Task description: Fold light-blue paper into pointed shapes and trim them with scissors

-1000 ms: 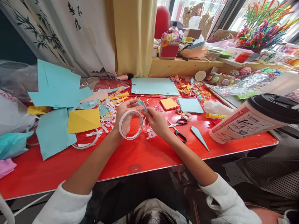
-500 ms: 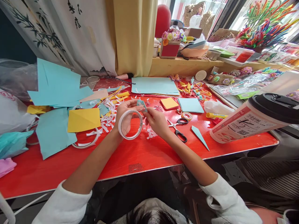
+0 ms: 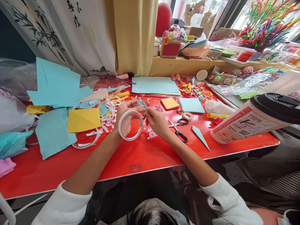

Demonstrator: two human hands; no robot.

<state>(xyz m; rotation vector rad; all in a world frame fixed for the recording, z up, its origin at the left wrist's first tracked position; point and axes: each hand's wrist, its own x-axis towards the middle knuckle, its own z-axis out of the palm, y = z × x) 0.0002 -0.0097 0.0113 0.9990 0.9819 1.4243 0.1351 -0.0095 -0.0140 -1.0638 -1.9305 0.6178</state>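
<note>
A small piece of folded light-blue paper [image 3: 142, 104] is pinched by the fingertips of my left hand [image 3: 126, 117] above the red table. My right hand [image 3: 156, 122] is closed, its thumb and fingertips at the lower right edge of the same paper. In front of my left palm hangs a roll of white tape [image 3: 120, 128], its ring facing me; how it is supported cannot be made out. Scissors [image 3: 180, 127] with black handles lie with blades apart to the right of my right hand, near a pointed folded blue paper [image 3: 200, 137].
A large lidded paper cup [image 3: 248, 122] leans at the right. Blue sheets [image 3: 57, 84], a yellow sheet [image 3: 83, 120] and paper scraps [image 3: 109, 120] cover the left. Stacked blue squares [image 3: 191, 105] and yellow squares [image 3: 169, 103] lie behind my right hand. A windowsill [image 3: 164, 66] borders the back.
Both hands, the folded paper and the tape roll stay almost in the same place. The view has shifted very slightly.
</note>
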